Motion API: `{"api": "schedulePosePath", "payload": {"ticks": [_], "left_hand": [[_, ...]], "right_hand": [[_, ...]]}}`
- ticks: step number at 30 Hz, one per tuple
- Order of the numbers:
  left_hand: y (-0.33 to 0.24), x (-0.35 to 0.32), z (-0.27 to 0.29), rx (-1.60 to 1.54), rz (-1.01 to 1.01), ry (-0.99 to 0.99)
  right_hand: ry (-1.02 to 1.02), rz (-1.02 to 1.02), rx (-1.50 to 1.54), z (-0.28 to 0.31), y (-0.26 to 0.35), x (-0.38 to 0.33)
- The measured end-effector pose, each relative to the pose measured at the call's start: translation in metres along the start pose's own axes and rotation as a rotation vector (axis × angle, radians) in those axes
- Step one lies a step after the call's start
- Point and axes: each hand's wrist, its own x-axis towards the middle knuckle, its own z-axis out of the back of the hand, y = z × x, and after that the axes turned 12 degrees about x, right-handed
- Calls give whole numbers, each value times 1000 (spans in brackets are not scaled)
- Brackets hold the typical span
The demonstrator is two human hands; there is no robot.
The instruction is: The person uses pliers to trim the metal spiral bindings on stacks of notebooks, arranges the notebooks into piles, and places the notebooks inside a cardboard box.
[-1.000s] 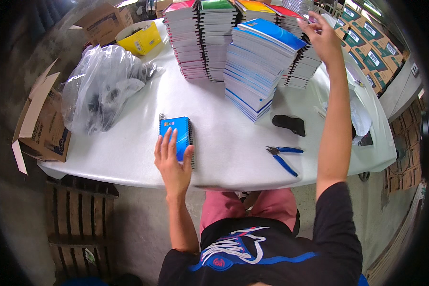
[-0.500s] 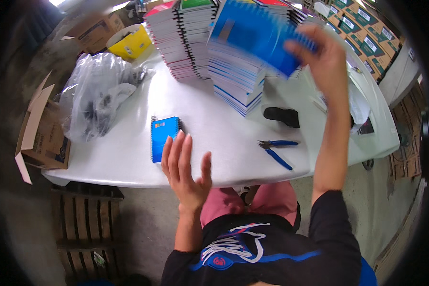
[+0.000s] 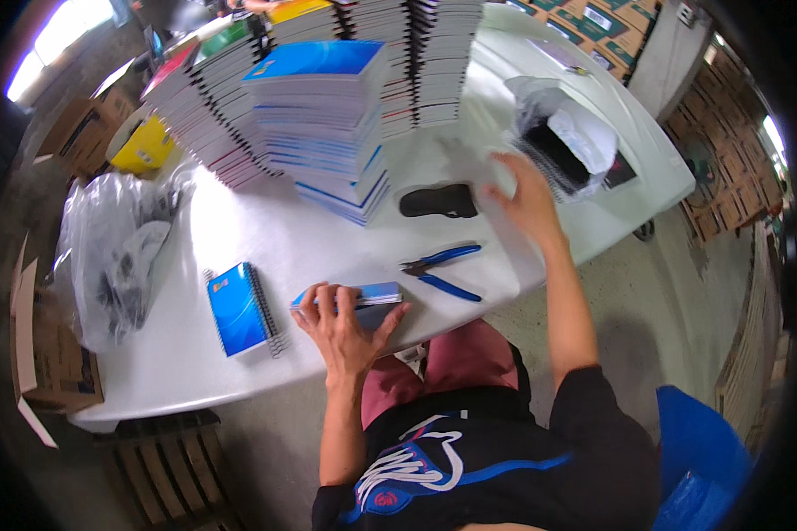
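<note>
Head view: pinching a notebook [image 3: 378, 295] between fingers and thumb of the left hand [image 3: 341, 338], at the table's [image 3: 164, 376] near edge; holding out the right hand [image 3: 530, 202] with parted fingers, right of pliers [image 3: 452, 288]; lying left, a second notebook [image 3: 240, 310].

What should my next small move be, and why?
Perhaps move your right hand to the plastic bag with dark contents: that hand looks empty and is close to it, while your left hand holds a notebook.
</note>
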Motion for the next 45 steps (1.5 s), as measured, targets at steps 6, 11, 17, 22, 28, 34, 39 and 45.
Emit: {"api": "schedulePosePath", "payload": {"ticks": [6,11,17,22,28,34,39,45], "left_hand": [[-13,10,-16,-19,42,-265],[-3,4,-30,64,48,-359],[-18,6,-27,30,37,-283],[-1,7,-23,104,40,-314],[-8,9,-14,50,37,-213],[-3,11,-15,65,90,-208],[-9,8,-20,78,134,-196],[-15,11,-18,84,141,-155]], "right_hand": [[-42,-322,-656,19,-127,23],[73,-270,-548,26,-125,60],[-50,-163,-398,62,-98,58],[244,-25,-89,25,6,32],[525,41,490,-2,85,-36],[454,9,683,-42,104,-43],[488,26,670,-39,98,-39],[565,-116,876,-36,89,-40]]}}
